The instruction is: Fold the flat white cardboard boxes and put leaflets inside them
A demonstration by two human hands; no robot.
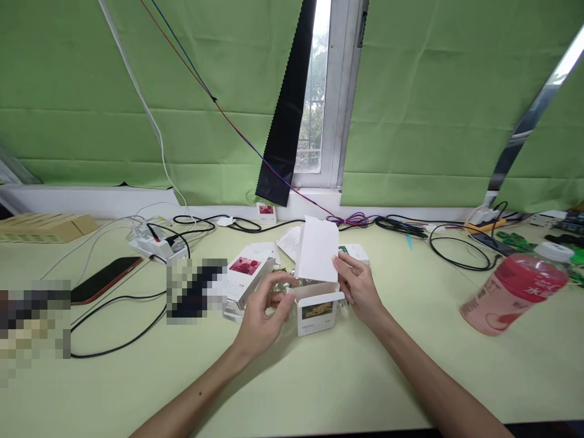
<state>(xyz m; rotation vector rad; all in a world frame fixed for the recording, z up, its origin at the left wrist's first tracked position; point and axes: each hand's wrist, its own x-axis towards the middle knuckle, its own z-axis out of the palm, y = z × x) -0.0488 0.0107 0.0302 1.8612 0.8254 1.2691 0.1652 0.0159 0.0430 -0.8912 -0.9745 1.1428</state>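
Note:
A small white cardboard box point(318, 317) with a dark picture on its front stands on the table, its top open. The tall white lid flap point(318, 249) is raised behind the opening. At the box's left edge my left hand point(268, 311) is curled, thumb and forefinger closed at the side of the opening. My right hand point(359, 287) grips the right side, its thumb against the raised flap. Silvery packets point(286, 278) show partly behind the box. Left of it lies a white box with a pink picture point(246, 271), resting on other boxes.
A pink drink bottle point(513, 292) leans at the right. To the left lie a phone point(108, 278), a power strip point(157, 246) and black cables point(123, 353). Tan boxes point(45, 227) sit at the far left, and another small box point(266, 213) stands by the window.

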